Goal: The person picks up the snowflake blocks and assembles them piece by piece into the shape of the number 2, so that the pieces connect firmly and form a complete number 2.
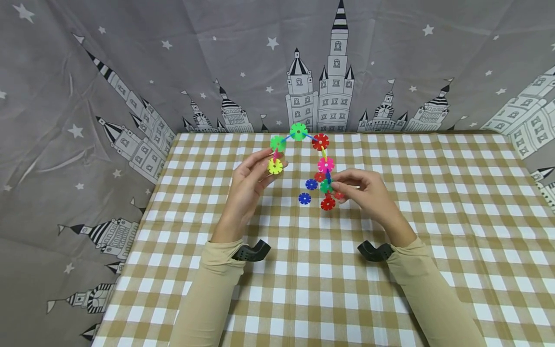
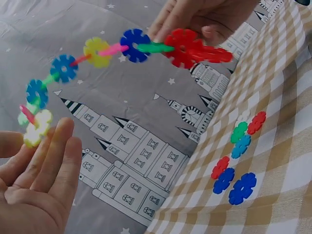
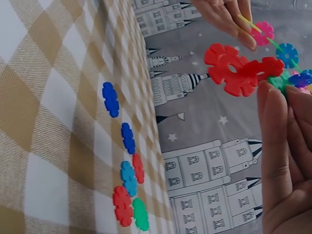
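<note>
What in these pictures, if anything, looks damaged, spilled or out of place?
Nothing stands out. The notched-disc chain arches with no visible break between the left hand and right hand, and the loose notched discs lie on the checked tablecloth. Fine cracks would be too small to see.

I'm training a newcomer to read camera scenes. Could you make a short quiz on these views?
1. True or false: the disc chain is raised above the table.
2. Which colour of disc does the right grip pinch? A yellow, B green, C white.
3. How many dark blue discs lie loose on the table?

Key: 1 true; 2 B; 3 two.
</note>
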Demonstrator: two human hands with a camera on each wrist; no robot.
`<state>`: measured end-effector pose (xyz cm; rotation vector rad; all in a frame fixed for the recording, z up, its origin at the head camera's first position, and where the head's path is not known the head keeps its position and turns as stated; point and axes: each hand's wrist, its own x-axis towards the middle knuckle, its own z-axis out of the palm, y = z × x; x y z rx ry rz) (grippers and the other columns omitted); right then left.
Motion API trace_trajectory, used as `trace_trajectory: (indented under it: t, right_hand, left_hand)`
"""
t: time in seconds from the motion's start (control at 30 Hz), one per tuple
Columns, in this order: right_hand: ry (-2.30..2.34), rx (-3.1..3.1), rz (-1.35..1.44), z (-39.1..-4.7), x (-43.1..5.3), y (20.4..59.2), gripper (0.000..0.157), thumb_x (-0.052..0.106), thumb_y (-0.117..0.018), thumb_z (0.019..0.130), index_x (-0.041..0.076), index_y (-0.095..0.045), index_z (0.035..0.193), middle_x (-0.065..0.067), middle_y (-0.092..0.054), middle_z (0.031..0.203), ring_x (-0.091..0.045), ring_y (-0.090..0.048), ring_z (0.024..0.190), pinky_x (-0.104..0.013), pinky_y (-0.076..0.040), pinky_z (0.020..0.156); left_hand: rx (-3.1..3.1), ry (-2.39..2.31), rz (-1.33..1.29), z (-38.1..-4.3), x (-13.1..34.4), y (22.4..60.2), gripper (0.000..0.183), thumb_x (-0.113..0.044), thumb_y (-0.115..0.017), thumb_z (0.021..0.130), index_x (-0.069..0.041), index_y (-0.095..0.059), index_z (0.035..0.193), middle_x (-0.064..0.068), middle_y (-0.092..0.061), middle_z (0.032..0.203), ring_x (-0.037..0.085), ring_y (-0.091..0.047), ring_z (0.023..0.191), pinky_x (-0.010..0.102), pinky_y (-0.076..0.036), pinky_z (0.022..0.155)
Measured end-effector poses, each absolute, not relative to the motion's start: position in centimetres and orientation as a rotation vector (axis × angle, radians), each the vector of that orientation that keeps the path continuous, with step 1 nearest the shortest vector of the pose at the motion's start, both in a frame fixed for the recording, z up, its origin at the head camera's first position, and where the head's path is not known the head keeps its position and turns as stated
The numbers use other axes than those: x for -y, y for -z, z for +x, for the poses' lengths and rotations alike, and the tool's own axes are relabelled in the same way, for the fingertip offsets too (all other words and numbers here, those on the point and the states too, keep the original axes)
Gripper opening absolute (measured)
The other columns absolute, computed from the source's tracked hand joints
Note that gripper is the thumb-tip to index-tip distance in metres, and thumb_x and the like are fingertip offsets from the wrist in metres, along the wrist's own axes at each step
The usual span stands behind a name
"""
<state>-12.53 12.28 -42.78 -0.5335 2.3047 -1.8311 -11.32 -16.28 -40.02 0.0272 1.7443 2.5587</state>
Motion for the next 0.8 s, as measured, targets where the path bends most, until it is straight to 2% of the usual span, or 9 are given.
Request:
trace_trajectory:
  t: [0.17,0.33,0.47,0.6,0.67,0.7,0.8]
  right_hand:
    - [1.893,-2.363,-0.561,-12.1,-12.4,42.3,0.018,0.010,-0.072,0.097,-0.002,-0.073,0.110,0.013,-0.073,0.102,-0.020,-0.074,0.079,-0.026,-0.063,0.070]
    - [1.952,-2.317,-0.621,-11.8,-11.8,42.1,0.015,0.005,-0.072,0.096,-0.004,-0.073,0.109,0.014,-0.074,0.102,-0.012,-0.072,0.077,-0.027,-0.063,0.068]
    - [1.974,-2.237,-0.697,-11.6,-11.0,42.1,0.014,0.002,-0.070,0.096,-0.004,-0.073,0.109,0.002,-0.077,0.103,-0.012,-0.074,0.079,-0.032,-0.064,0.067]
    - [1.987,-2.185,-0.720,-11.5,-10.4,42.3,0.015,0.001,-0.070,0.097,-0.004,-0.073,0.110,-0.014,-0.077,0.105,-0.013,-0.075,0.086,-0.035,-0.065,0.068]
    - [1.988,-2.179,-0.715,-11.5,-10.3,42.4,0.015,0.002,-0.070,0.097,-0.004,-0.073,0.110,-0.018,-0.075,0.107,-0.013,-0.075,0.087,-0.036,-0.065,0.068]
    - [1.987,-2.177,-0.712,-11.4,-10.2,42.4,0.015,0.002,-0.070,0.097,-0.004,-0.073,0.110,-0.020,-0.075,0.109,-0.013,-0.075,0.086,-0.036,-0.065,0.069]
    - [1.986,-2.180,-0.710,-11.3,-10.2,42.4,0.016,0.002,-0.070,0.097,-0.005,-0.073,0.111,-0.021,-0.073,0.112,-0.013,-0.075,0.086,-0.037,-0.065,0.070]
  left_hand:
    - [-1.738,-2.508,0.027,-11.3,15.6,40.5,0.034,-0.014,-0.043,0.111,0.000,-0.054,0.140,0.008,-0.071,0.123,0.020,-0.074,0.110,0.037,-0.056,0.104]
    - [-2.006,-2.171,0.187,-10.7,14.0,41.1,0.032,-0.016,-0.058,0.106,-0.002,-0.062,0.134,0.018,-0.070,0.127,0.026,-0.072,0.114,0.038,-0.056,0.105]
    - [-2.182,-1.992,0.393,-10.2,12.7,41.3,0.025,-0.014,-0.069,0.100,-0.001,-0.071,0.121,0.021,-0.071,0.126,0.034,-0.072,0.109,0.036,-0.060,0.096]
    - [-2.264,-1.947,0.460,-9.8,12.0,41.4,0.016,-0.011,-0.070,0.099,-0.001,-0.074,0.110,0.016,-0.074,0.115,0.038,-0.074,0.100,0.052,-0.061,0.089]
    - [-2.295,-1.928,0.460,-9.7,11.9,41.5,0.013,-0.012,-0.070,0.099,-0.002,-0.074,0.108,0.013,-0.075,0.110,0.035,-0.075,0.097,0.056,-0.060,0.088]
    - [-2.317,-1.912,0.461,-9.7,11.9,41.5,0.013,-0.012,-0.071,0.099,-0.003,-0.074,0.107,0.012,-0.075,0.108,0.033,-0.075,0.096,0.054,-0.061,0.088]
    - [-2.387,-1.857,0.489,-9.6,11.8,41.5,0.013,-0.013,-0.073,0.097,-0.004,-0.074,0.107,0.011,-0.076,0.105,0.023,-0.075,0.092,0.041,-0.063,0.087]
